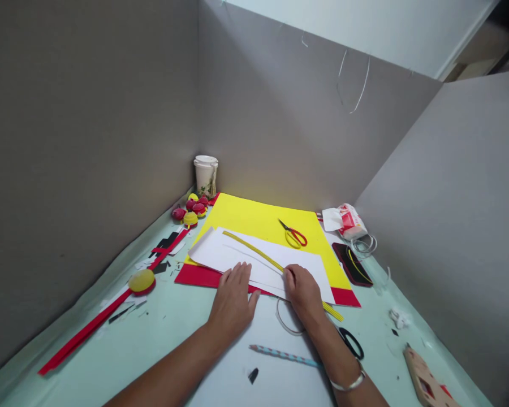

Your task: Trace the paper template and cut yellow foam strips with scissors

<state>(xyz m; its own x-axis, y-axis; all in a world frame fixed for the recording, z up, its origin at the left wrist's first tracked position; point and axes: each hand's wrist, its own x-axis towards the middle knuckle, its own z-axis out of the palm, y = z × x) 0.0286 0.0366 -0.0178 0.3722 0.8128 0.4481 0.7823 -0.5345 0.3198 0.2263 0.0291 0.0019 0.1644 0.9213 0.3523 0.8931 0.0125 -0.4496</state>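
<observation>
My left hand (234,297) lies flat on the near edge of a white paper sheet (309,265), its fingers stretched out. Closed around a long yellow strip (254,250), my right hand (303,291) rests on the sheet's right part. The strip runs slantwise over the paper, and its other end shows past my right wrist. A faint curved line is on the paper beside the strip. Beneath the sheet lie a yellow sheet (246,212) and a red sheet (199,275). Scissors with red and yellow handles (294,234) rest on the yellow sheet.
A pencil (280,354) and black-handled scissors (351,342) lie nearby. At left are a red strip with a yellow disc (142,281), scraps, small red and yellow balls (190,219) and a white cup (206,175). A phone (351,264), tissue pack (351,220) and wooden tool (426,376) are at right.
</observation>
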